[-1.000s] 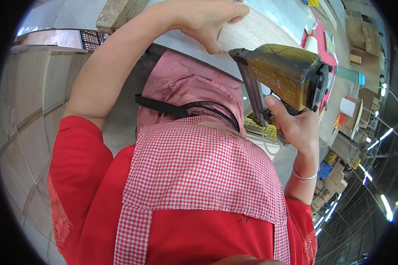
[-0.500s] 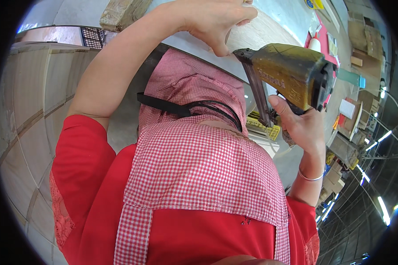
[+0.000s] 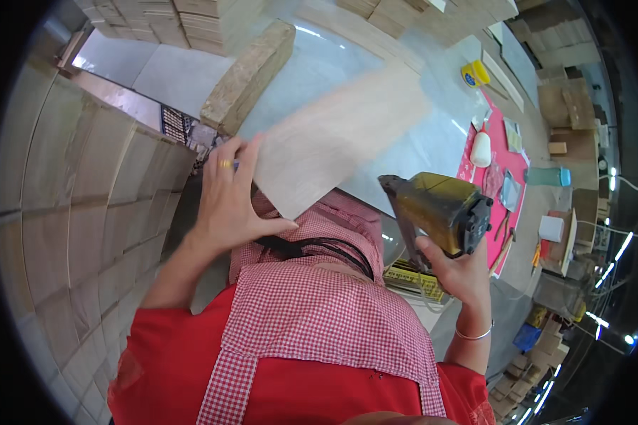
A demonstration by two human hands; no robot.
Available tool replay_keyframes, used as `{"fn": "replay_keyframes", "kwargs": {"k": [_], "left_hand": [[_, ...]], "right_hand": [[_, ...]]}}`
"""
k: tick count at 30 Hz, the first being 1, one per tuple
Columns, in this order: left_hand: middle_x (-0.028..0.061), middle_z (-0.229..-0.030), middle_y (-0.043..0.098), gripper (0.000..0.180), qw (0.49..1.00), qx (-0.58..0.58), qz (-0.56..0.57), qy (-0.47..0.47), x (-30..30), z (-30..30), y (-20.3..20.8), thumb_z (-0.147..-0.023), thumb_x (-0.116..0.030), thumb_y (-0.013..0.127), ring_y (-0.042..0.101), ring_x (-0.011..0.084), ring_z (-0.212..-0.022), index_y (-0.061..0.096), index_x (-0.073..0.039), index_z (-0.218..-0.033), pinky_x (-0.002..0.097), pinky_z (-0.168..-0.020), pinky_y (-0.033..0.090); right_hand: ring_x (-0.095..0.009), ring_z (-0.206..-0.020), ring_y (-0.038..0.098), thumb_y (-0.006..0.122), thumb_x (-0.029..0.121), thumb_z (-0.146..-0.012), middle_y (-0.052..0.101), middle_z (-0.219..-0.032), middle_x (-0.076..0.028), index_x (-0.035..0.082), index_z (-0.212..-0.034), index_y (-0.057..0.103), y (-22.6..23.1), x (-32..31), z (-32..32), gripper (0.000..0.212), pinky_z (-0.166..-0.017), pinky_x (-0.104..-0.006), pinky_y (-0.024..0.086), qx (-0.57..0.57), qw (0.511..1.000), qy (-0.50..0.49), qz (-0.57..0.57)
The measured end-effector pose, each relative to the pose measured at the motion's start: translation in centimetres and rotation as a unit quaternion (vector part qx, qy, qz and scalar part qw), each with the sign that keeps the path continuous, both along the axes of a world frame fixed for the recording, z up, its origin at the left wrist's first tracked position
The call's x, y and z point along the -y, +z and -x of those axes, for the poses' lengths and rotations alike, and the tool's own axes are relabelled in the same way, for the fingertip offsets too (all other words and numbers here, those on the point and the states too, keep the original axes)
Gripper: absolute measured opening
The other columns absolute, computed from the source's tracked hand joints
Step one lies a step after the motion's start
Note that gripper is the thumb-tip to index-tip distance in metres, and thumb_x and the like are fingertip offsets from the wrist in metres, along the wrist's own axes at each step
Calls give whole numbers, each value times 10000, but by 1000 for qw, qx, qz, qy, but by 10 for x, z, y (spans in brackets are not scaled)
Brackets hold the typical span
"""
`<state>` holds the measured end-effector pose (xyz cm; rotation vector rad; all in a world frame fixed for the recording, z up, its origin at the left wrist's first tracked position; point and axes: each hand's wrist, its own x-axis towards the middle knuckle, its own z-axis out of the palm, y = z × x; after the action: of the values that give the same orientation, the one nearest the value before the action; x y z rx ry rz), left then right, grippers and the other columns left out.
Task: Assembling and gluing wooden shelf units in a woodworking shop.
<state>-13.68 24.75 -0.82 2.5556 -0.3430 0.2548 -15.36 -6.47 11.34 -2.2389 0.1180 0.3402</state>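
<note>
My left hand [image 3: 227, 198] grips the near left end of a pale wooden board [image 3: 312, 152], its thumb at the near corner and its fingers along the left edge. The board lies slanted over the worktable and is blurred toward its far end, so I cannot tell whether it touches the tabletop. My right hand [image 3: 464, 273] is wrapped round the handle of a yellow-brown and black nail gun [image 3: 436, 212]. The tool's nose points left, over the table's near edge and apart from the board.
A rough wooden block [image 3: 248, 78] lies on the pale worktable [image 3: 404, 159]. Stacked wooden panels [image 3: 85, 212] rise at my left. On the right are a white squeeze bottle [image 3: 480, 149], a pink sheet [image 3: 497, 117], a yellow tub [image 3: 475, 73] and a teal bottle [image 3: 548, 176].
My left hand has moved left and closer to me, with the board now showing slanted across the view. The nail gun sits lower in the picture. The view has shifted to show more of the table.
</note>
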Motion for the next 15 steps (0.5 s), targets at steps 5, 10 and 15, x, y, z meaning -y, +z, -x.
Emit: {"fn": "replay_keyframes", "kwargs": {"k": [5,10,15], "left_hand": [[223,-1225,453,1035,979,-138,144,-47,39,35,-10,-669,-524,807,474,363,-1146,349,5,-1431,427,-987,405],[202,-1228,508,628,913,-201,300,-189,96,12,-24,-817,-351,727,507,340,-1147,512,-23,-1307,406,-973,429],[256,-1250,517,412,968,56,236,69,93,-116,-32,-849,-214,655,557,409,-1094,574,18,-1180,426,-928,481]], "right_hand": [[-119,-662,604,763,81,-810,655,-877,-74,-13,-1095,595,-7,32,4,344,-585,-270,489,15,998,-14,63],[-81,-433,484,744,82,-827,576,-698,-28,0,-1055,574,-9,67,23,296,-379,-253,368,8,995,-69,73],[-139,-704,589,758,76,-800,649,-854,-57,-30,-1080,595,-16,106,45,340,-647,-291,466,19,982,-173,77]]}}
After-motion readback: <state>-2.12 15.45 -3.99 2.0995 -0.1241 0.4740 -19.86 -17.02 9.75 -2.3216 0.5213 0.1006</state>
